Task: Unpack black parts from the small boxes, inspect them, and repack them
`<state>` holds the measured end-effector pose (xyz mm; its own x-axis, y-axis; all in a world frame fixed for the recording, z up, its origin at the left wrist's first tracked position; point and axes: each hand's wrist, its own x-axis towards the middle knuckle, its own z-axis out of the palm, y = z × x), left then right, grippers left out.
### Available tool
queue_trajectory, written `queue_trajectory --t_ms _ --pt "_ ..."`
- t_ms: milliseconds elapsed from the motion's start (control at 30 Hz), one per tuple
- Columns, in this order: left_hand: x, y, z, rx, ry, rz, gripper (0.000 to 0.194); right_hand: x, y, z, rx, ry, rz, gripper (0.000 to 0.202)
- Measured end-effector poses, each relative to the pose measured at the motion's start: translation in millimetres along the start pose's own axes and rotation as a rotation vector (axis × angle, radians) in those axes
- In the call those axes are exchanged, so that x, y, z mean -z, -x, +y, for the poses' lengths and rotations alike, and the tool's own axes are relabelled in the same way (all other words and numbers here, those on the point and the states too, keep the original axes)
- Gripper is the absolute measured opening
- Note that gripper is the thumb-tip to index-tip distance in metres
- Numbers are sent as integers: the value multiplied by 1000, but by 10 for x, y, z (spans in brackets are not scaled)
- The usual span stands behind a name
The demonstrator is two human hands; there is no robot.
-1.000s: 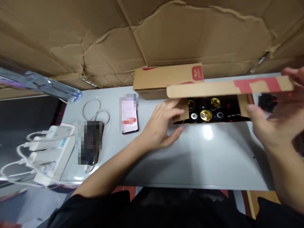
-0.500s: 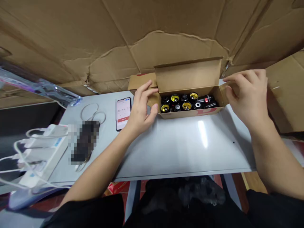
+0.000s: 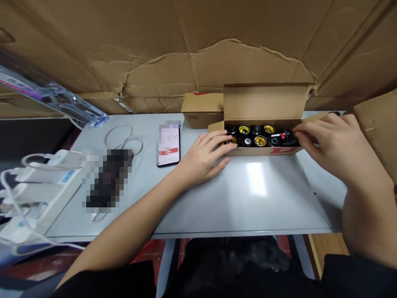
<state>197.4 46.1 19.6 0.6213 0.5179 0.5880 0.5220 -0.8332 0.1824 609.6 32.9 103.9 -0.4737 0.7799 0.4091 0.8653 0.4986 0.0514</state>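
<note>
An open cardboard box (image 3: 282, 150) stands on the table with its lid raised at the back. Inside are several black cylindrical parts, some showing yellow cup-shaped ends (image 3: 259, 141), and a black part with a red band (image 3: 283, 135) lies at the right end. My left hand (image 3: 204, 158) rests at the box's left end, fingers stretched over the front corner and partly covering one yellow-ended part. At the right end, my right hand (image 3: 330, 142) has thumb and fingertips pinched together at the box's edge; what lies between them is hidden.
Behind and left of the open box stands a closed cardboard box (image 3: 201, 118). A phone (image 3: 169, 147) lies left of my forearm. Farther left are a blurred-out dark object (image 3: 110, 178), cables and a white power strip (image 3: 58, 198). Cardboard (image 3: 155, 74) walls the table's back.
My right hand has moved down to the box's right end, its fingers closing together. My left hand has shifted over the front left corner. The view has turned slightly left.
</note>
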Motion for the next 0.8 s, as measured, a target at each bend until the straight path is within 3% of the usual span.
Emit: queue_trajectory --t_ms 133,367,567,800 --pt "27 -60 64 35 -14 -62 37 -142 68 20 55 -41 -31 44" --pt "148 -216 124 72 16 -229 40 -163 84 -42 -33 -305 -49 24" --pt "110 -281 154 58 -42 -215 43 -206 28 -164 3 -490 -101 27" --pt "25 -244 177 -4 -205 -85 39 -267 8 -221 -25 -526 -62 26"
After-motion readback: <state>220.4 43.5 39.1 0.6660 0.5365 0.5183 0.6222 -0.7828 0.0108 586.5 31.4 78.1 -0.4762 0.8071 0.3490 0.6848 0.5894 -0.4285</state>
